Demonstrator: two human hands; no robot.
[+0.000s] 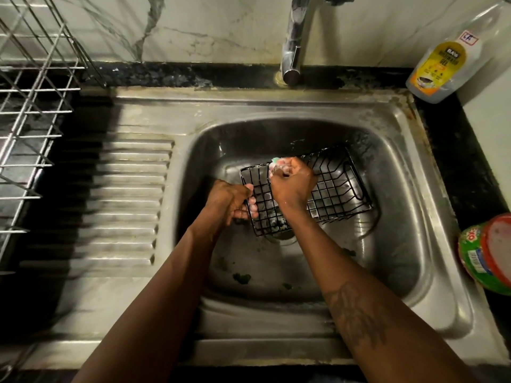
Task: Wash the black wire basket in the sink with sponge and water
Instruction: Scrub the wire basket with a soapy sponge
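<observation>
My left hand point(235, 201) grips black wire basket point(329, 186) over steel sink point(392, 150) drain; right hand point(291, 182) clutches soapy sponge point(276, 161). Risk: soapy grip slips, basket drops.

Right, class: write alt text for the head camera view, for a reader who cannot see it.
A person's left hand grips the left end of a black wire basket in a stainless steel sink, while the right hand presses a soapy sponge to its far rim. A clear yellow-labelled dishwash bottle stands back right.
</observation>
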